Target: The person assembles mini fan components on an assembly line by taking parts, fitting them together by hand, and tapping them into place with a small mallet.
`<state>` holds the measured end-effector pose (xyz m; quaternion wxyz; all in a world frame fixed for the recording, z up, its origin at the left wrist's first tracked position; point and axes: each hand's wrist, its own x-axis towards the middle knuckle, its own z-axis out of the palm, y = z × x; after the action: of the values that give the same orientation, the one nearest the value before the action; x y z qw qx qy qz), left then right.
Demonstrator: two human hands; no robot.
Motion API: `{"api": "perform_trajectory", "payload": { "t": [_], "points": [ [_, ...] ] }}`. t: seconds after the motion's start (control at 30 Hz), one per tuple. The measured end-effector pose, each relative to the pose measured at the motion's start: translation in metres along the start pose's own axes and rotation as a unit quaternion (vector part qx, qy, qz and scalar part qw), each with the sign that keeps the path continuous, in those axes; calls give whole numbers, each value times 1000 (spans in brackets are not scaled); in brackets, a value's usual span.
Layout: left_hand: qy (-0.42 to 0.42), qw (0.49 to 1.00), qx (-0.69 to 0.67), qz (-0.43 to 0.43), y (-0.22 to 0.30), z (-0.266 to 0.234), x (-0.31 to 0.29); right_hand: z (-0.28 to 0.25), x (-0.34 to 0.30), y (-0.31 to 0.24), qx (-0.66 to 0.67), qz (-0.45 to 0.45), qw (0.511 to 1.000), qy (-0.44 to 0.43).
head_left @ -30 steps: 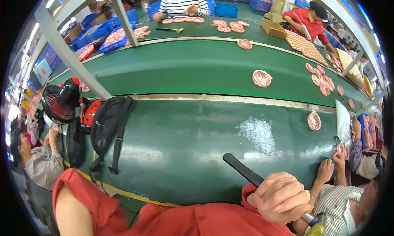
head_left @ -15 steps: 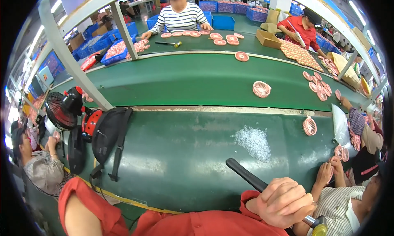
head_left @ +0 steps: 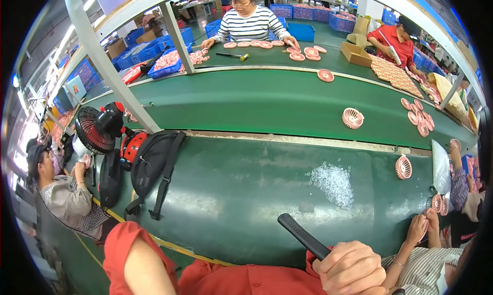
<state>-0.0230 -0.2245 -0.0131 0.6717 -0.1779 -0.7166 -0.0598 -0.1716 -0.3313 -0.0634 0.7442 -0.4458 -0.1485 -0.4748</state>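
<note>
Right hand [head_left: 352, 267] is clenched around a black tool handle [head_left: 303, 236] near the green bench [head_left: 231, 202], small clear parts [head_left: 334, 182] lying untouched beyond; left hand is unseen.

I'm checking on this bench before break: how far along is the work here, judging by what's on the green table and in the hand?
Done: nothing finished lies by the person. In hand: the right hand grips a black handle, its far end over the green table; the left hand is out of view. Left: a heap of small clear rings lies loose and untouched, and one pink round fan part sits beyond it.
</note>
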Motion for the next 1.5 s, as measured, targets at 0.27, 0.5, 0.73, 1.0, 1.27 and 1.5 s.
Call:
{"api": "perform_trajectory", "payload": {
  "t": [0.27,0.5,0.73,1.0,1.27,1.5],
  "points": [
    [-34,995,-80,-47,1,10,-23,-6,6,-3,53,5,994,-99],
    [-63,984,-145,-81,6,18,-41,-2,11,-9,42,-32,988,-147],
    [-93,965,-213,-120,7,24,-54,-7,26,-17,2,-99,966,-238],
    [-126,937,-282,-165,7,33,-60,12,8,-35,-84,-72,983,-146],
    [-155,902,-354,-194,-9,35,-55,1,45,-13,-22,-201,956,-212],
    [-237,838,-447,-207,-20,17,-73,7,70,16,15,-374,903,-212]
  ]
}}
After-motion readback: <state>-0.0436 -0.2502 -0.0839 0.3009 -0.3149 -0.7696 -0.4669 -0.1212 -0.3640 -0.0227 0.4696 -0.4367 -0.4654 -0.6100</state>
